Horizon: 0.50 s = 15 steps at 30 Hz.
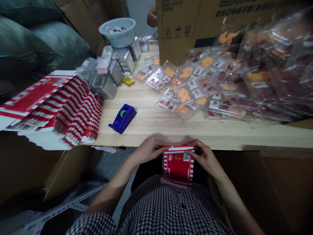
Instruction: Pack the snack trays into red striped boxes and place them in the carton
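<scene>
Between my two hands, just off the table's front edge, is a red and white striped cardboard box (178,167) with a barcode near its top. My left hand (153,150) pinches its upper left corner, thumb on the near face. At the upper right corner my right hand (202,154) grips it in the same way. A white strip runs along the box's top between the thumbs; whether the flap is fully closed I cannot tell. The lower end of the box rests near the checked shirt.
A blue tape dispenser (123,118) stands left of centre. Stacked flat red-and-white boxes (83,111) fill the left edge. Clear plastic cases (104,85), a white bowl (117,39) and a yellow packet (128,81) lie behind. Bagged orange pieces (184,95) pile up before a large carton (178,42).
</scene>
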Motion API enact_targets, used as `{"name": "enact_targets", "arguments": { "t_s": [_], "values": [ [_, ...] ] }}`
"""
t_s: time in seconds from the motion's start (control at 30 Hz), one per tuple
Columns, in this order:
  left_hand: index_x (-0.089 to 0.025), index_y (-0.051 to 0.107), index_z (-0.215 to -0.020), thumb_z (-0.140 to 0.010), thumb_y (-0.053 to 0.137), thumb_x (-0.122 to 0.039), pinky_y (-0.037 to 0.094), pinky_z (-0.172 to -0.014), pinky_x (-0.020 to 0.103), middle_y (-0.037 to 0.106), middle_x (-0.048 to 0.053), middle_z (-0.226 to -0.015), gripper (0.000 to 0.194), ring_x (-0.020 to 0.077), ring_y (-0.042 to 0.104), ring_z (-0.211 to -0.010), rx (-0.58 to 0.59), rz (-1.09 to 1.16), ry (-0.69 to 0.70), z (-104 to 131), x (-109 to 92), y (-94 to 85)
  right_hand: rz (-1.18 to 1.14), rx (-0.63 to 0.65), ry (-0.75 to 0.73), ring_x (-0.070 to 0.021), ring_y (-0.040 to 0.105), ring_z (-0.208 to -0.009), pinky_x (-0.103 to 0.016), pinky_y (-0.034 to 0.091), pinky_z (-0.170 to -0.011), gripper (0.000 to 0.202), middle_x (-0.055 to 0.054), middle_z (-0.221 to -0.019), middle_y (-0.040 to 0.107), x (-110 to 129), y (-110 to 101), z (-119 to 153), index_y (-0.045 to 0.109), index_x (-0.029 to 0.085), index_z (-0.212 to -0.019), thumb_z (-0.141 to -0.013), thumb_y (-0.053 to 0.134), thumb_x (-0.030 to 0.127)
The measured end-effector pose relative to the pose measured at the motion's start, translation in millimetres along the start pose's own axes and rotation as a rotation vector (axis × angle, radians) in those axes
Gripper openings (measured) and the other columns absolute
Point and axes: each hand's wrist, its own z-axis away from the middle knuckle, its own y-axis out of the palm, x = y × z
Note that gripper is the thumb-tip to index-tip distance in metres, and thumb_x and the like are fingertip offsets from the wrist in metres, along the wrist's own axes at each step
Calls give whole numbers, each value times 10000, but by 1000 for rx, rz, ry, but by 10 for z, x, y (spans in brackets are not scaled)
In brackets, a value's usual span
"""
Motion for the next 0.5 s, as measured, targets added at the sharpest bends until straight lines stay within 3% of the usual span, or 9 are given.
{"name": "enact_targets", "arguments": {
  "t_s": [0.13,0.23,0.37,0.5],
  "values": [
    [-252,785,-1049,-924,627,-238,485,-721,275,806,28,-914,202,183,731,-794,174,-281,13,-186,-170,-279,71,-2,-18,-238,675,-977,-373,534,-880,161,-48,-985,709,45,46,-13,663,240,-957,-882,728,366],
    [-227,794,-976,-911,645,-235,454,-674,266,795,28,-844,163,178,719,-750,182,-376,8,-269,-206,-285,112,-33,-25,-225,674,-935,-358,527,-853,140,-33,-957,699,45,81,-17,658,243,-969,-895,715,348],
    [-232,768,-1081,-997,549,-315,511,-725,288,803,38,-945,249,191,742,-834,31,-312,20,-170,-94,-19,110,-120,-52,-240,659,-1042,-390,503,-932,194,-47,-1072,704,-29,95,-4,688,267,-1084,-901,711,327],
    [-212,614,-1352,-1006,541,-327,536,-990,399,715,89,-1284,372,231,686,-1156,-194,-224,123,77,65,318,89,-129,-105,-243,641,-1102,-414,480,-984,221,-54,-1130,702,-86,112,7,728,299,-1131,-912,702,303]
  ]
}}
